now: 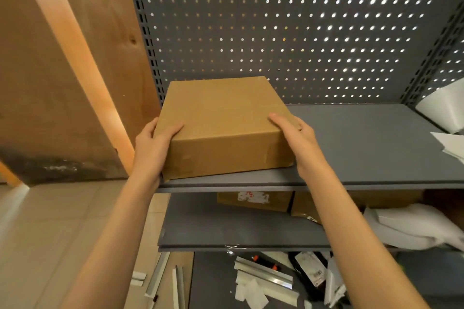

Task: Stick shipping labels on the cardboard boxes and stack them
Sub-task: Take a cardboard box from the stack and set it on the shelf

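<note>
Both hands grip the box (223, 128) at frame centre — left hand (153, 143) and right hand (298, 138) clasp its near corners, box on the shelf (364, 148). No label visible on top — looks like the fetch step; next, label it.

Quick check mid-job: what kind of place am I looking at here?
Most likely a stockroom or packing area. Grey metal shelving backed by a pegboard panel, a plain cardboard box gripped by both hands, and a labelled box on the shelf below all point that way.
</note>
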Demonstrator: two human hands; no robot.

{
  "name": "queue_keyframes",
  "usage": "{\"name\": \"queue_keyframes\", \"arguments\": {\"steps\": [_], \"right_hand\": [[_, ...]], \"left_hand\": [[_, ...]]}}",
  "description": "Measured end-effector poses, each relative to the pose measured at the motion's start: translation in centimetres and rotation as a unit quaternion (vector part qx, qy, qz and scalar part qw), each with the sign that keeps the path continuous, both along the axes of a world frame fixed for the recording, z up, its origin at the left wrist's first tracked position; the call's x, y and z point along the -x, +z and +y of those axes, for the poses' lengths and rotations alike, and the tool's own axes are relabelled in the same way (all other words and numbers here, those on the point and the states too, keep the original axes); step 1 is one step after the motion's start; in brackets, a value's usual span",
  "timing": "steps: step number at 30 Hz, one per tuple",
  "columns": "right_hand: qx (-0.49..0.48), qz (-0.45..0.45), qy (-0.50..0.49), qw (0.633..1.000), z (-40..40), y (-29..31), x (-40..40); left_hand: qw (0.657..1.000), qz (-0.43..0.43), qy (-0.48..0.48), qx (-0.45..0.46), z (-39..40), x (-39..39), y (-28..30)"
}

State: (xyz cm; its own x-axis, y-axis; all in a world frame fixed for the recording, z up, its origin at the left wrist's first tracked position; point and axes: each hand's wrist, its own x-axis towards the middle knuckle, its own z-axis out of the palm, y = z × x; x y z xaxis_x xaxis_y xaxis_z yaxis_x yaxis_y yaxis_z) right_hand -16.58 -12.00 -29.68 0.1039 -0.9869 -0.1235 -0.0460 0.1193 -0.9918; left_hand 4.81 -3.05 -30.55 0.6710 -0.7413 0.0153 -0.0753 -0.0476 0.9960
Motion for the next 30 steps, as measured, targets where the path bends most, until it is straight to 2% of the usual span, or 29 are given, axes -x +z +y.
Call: {"name": "queue_keyframes", "arguments": {"steps": [5,11,22,30], "right_hand": [[0.014,-0.027,-0.009,0.999,0.2,0.5,0.6],[0.055,-0.049,-0.051,0.996,-0.3,2.5,4.6],[0.116,-0.069,-0.064,0.989,-4.3,5.1,19.1],[0.082,-0.072,-0.037,0.993,-7.1,3.4,27.1]], "left_hand": [[1.000,0.000,0.015,0.020,0.0,0.5,0.6],[0.997,-0.017,-0.013,0.080,-1.0,4.3,3.2],[0.990,-0.034,-0.024,0.134,-5.8,18.5,5.0],[0.993,-0.019,-0.012,0.115,-7.7,26.7,3.3]]}}
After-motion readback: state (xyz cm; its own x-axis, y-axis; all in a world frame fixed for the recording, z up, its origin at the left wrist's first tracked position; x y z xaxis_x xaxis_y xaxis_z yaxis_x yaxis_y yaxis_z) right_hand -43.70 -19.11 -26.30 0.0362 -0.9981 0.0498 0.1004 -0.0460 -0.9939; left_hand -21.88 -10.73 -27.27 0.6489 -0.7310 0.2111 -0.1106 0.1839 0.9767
